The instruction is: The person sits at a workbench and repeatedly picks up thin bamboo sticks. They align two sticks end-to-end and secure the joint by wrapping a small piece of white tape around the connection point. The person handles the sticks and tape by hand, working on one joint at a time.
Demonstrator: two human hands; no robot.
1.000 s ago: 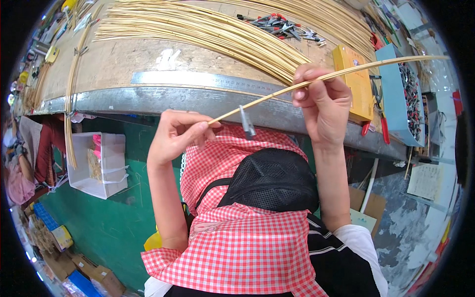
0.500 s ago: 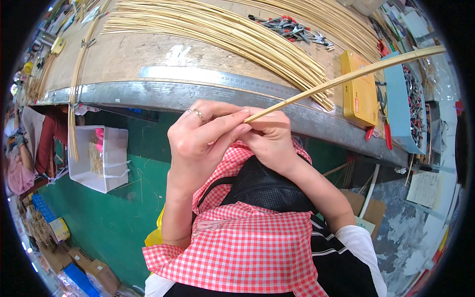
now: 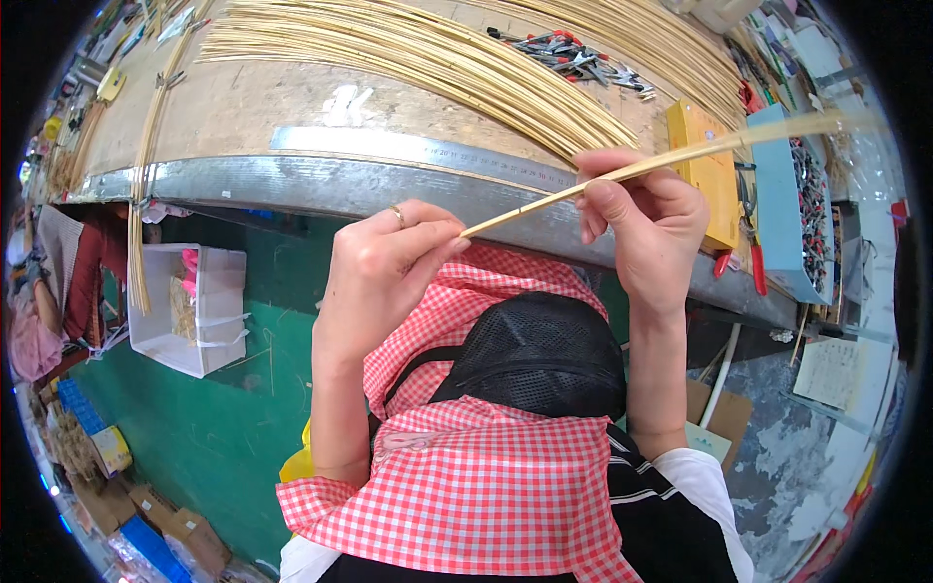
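Note:
A long, thin bamboo strip (image 3: 525, 207) slants up to the right in front of me, over the table's front edge. My left hand (image 3: 384, 267) pinches its near end between thumb and fingertips; a ring shows on one finger. Farther along the strip, my right hand (image 3: 649, 228) grips it between thumb and fingers. The strip's far end is smeared by motion. Beyond my hands, a thick row of similar bamboo strips (image 3: 408, 58) lies on the wooden table, with a steel ruler (image 3: 360, 144) along the edge.
Small spring clamps (image 3: 578, 60) lie in a heap behind the strips. At right are a yellow box (image 3: 711, 189), red-handled pliers (image 3: 757, 264) and a blue box (image 3: 775, 185) of clamps. A white bin (image 3: 233, 291) stands below the table at left.
My right hand has slid away from my left, rightward along the bamboo strip. The left hand has shifted slightly left and down, still pinching the strip's end.

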